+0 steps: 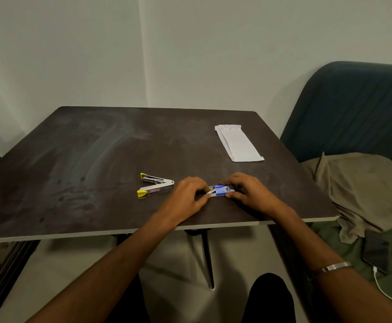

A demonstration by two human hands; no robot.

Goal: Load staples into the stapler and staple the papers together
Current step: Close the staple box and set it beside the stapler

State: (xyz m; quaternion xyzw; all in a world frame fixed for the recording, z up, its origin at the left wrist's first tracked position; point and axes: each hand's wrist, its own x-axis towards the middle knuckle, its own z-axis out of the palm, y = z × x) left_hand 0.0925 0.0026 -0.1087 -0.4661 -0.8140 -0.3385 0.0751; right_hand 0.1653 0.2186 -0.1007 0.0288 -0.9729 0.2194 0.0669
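A small blue staple box (223, 190) lies on the dark table (85, 159) near its front edge. My right hand (246, 190) grips the box from the right side. My left hand (190, 197) pinches the inner tray that sticks out of the box's left end. The silver stapler (155, 184) with yellow tips lies swung open on the table, a little left of my left hand, untouched. White folded papers (238, 143) lie flat at the back right of the table.
A dark blue sofa back (353, 108) stands right of the table, with a tan cloth (363, 187) draped on it. A phone (377, 252) on a white cable lies on the green seat. Walls close in behind the table.
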